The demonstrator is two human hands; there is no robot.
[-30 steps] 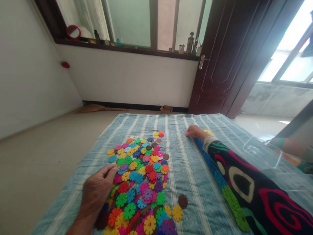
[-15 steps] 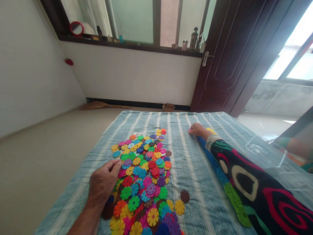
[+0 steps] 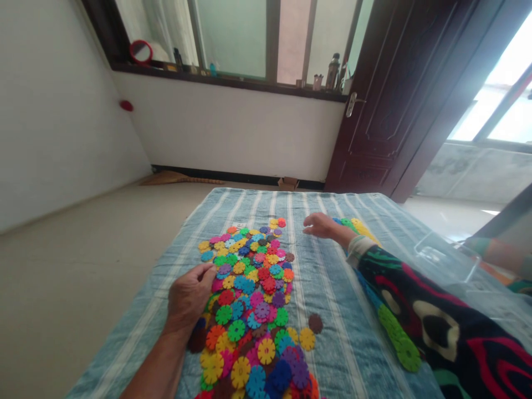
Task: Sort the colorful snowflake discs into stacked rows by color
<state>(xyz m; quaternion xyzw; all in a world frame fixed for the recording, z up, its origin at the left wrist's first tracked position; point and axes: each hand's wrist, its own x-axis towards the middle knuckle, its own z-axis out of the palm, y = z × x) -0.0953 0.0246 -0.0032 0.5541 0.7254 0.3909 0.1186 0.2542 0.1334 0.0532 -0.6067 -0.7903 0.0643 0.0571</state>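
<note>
Striped blue cloth covers the surface I view | pile of coloured snowflake discs lies on its left half | chain of joined discs runs beside my patterned sleeve | left hand rests curled on the pile edge | right hand hovers, grip loosely spread, holding nothing.

No text, label or number is legible anywhere.
</note>
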